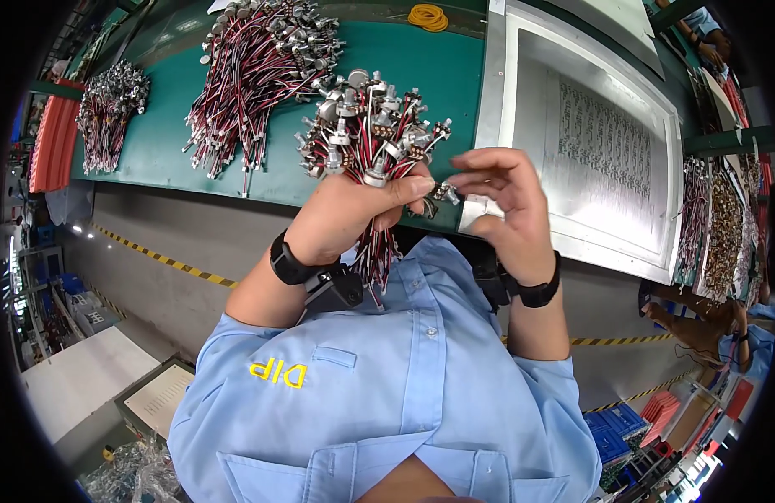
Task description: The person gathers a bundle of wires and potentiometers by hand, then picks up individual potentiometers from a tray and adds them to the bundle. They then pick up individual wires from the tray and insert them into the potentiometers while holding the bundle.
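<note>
My left hand [341, 210] is closed round a thick bunch of wired potentiometers [379, 126]. Their silver metal bodies and shafts fan out above my fist, while red, black and white wires [375, 256] hang below it. One potentiometer [444, 193] sticks out sideways, low on the bunch, toward my other hand. Beside it, my right hand [517, 210] is raised with fingers bent and the thumb apart. Its fingertips are very close to that potentiometer; whether they touch it I cannot tell. Nothing shows in its grasp.
A large heap of wired potentiometers [253, 75] lies on the green bench [165, 159], with a smaller pile [111, 113] farther left. A metal-framed panel [509, 101] takes up the right side. A yellow coil [427, 18] lies at the back. Other people's arms show at the far right.
</note>
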`<state>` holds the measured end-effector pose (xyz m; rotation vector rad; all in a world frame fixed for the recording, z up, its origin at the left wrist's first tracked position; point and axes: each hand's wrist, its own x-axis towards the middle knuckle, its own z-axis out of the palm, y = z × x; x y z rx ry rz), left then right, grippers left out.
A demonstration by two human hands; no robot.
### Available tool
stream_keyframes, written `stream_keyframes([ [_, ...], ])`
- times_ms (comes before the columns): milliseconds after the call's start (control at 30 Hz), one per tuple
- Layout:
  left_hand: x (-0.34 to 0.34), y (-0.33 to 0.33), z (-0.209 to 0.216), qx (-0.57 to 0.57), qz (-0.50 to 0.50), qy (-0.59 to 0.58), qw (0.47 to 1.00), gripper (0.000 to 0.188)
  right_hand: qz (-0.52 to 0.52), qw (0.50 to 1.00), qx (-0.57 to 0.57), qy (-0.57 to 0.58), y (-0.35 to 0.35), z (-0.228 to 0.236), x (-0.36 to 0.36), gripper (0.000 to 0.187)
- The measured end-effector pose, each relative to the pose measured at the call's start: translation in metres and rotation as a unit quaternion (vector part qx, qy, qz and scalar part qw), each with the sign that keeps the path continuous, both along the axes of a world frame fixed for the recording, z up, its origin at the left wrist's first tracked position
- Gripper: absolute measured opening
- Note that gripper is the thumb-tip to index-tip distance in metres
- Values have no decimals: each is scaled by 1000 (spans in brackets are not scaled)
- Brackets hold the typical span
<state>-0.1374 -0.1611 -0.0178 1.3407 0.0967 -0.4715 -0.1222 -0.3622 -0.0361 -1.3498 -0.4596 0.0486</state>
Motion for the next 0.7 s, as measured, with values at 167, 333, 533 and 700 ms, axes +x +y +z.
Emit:
stream_keyframes([
  [167, 1, -5, 9, -164, 74, 73, 981, 17, 11, 984, -152, -93, 11, 0, -7, 21],
  [333, 2, 15, -1, -221, -20, 63, 973, 19, 112, 954, -206, -184, -10, 0, 6, 23],
  [533, -6, 17, 3, -47, -103, 18, 993, 24, -6, 993, -14, 113, 12, 17, 10, 18],
  [700, -7, 12, 16, 14, -76, 9, 997, 23, 10, 989, 19, 144, 14, 12, 7, 15],
])
